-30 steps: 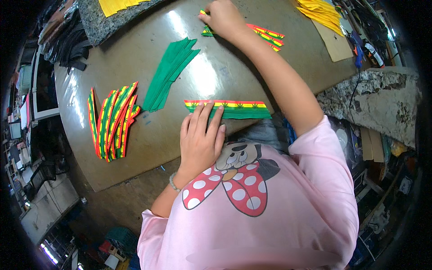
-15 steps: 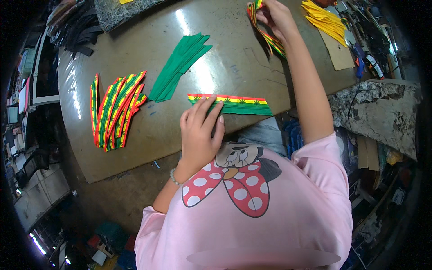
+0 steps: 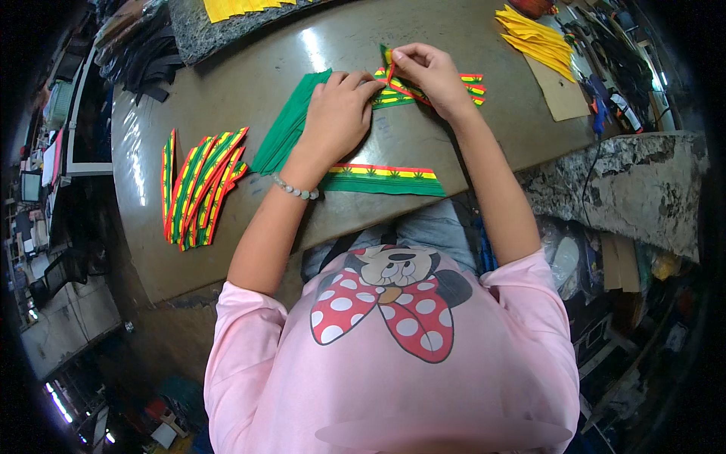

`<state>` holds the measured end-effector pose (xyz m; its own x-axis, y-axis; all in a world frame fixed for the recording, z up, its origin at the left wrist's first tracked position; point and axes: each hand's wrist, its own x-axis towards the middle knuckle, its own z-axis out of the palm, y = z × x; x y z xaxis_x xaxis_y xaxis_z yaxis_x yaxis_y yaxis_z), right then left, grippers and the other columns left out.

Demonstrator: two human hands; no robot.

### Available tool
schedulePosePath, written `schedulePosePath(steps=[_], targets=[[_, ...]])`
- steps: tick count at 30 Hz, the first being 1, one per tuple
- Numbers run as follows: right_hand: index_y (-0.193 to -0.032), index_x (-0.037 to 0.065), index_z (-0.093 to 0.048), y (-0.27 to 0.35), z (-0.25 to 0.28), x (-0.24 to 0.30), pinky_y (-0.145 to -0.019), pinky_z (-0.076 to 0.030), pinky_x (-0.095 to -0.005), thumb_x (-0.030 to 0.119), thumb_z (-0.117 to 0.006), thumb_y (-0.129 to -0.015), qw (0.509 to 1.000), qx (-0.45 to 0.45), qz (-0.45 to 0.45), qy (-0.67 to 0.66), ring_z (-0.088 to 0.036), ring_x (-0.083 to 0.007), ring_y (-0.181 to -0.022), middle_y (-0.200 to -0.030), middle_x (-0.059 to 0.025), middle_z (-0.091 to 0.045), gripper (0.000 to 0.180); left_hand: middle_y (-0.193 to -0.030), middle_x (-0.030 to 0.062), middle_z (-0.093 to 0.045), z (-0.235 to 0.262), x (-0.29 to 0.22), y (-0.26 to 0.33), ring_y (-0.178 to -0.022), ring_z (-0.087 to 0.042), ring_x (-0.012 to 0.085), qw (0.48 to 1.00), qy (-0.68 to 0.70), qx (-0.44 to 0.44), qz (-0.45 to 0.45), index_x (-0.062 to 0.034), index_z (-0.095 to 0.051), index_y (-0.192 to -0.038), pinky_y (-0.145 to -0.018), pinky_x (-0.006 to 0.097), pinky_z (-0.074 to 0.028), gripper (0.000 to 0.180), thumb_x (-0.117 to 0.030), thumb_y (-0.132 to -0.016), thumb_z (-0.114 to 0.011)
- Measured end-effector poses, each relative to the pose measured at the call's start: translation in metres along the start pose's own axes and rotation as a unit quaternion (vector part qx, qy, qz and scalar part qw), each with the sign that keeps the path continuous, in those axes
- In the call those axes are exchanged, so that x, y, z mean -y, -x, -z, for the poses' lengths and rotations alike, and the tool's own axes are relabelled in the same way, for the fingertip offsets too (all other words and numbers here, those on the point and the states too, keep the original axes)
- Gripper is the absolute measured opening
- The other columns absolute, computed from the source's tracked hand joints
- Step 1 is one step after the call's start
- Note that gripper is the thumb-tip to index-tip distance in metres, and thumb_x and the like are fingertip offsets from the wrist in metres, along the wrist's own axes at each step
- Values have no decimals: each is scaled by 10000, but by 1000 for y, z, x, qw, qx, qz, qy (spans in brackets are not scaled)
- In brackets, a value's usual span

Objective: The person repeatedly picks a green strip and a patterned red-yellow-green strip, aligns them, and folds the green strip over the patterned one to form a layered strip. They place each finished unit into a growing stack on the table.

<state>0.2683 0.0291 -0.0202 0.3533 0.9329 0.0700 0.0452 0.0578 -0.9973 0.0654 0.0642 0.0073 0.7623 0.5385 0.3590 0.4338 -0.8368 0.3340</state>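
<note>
My right hand pinches the raised end of a red, yellow and green striped fabric strip between thumb and fingers. Under and beside it lie more striped strips, spread to the right. My left hand rests over the right side of a pile of plain green strips, fingertips against the left end of the striped ones; its fingers look extended and hold nothing I can see. Nearer me, a striped strip lies along a green strip. At the left sits a fan of striped strips.
The metal-topped table has its near edge at my body. A dark stone slab bearing yellow strips stands at the back. Yellow strips and cardboard lie far right. Black strips hang over the far left.
My left hand has left the near strip and moved forward onto the green pile. My right hand has brought its striped strips leftward and down; several now lie on the table.
</note>
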Motion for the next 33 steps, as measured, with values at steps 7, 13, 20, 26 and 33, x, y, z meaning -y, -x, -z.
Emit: schedulePosePath(steps=[7,13,20,26,33], targets=[[-1162,-15,-531,17,90,21,-892,-580,-451,192,-452,-1055,872,-308,110,-364,-687,-310,-984,-1060,-201,-674,246,-1186,26,-662,-6,3,0,-1101,-590,251,997,-79,-4,7,-153,-694,-1156,-885,408,-442,275,-231,-902,-626],[-1165,-15,-546,81,111,67,-739,-608,-369,223,-501,-1052,945,-243,74,-208,-721,-266,-831,-986,-199,-698,267,-1181,42,-645,0,-5,-9,-1131,-570,259,994,-70,-71,32,-137,-690,-1137,-920,430,-422,292,-256,-870,-698],[-1154,-16,-557,121,27,106,-571,-577,-247,258,-585,-1024,993,9,-89,-81,-731,-211,-667,-882,-161,-727,305,-974,57,-678,32,-56,1,-895,-613,147,914,381,-37,135,-42,-719,-1103,-790,288,-488,251,-236,-943,-701],[-1176,-17,-572,134,-2,112,-538,-522,-194,275,-605,-1014,954,84,-214,-192,-735,-202,-674,-894,-168,-733,336,-865,29,-707,60,-56,17,-757,-623,69,808,532,57,247,17,-719,-1037,-664,229,-502,298,-250,-911,-759],[-1301,-53,-547,142,-9,83,-799,-575,-364,448,-436,-1058,846,280,-276,-360,-713,-269,-894,-1056,-231,-701,568,-866,33,-699,67,-62,37,-754,-641,85,745,606,-6,278,36,-701,-1033,-690,235,-529,238,-159,-906,-756]])
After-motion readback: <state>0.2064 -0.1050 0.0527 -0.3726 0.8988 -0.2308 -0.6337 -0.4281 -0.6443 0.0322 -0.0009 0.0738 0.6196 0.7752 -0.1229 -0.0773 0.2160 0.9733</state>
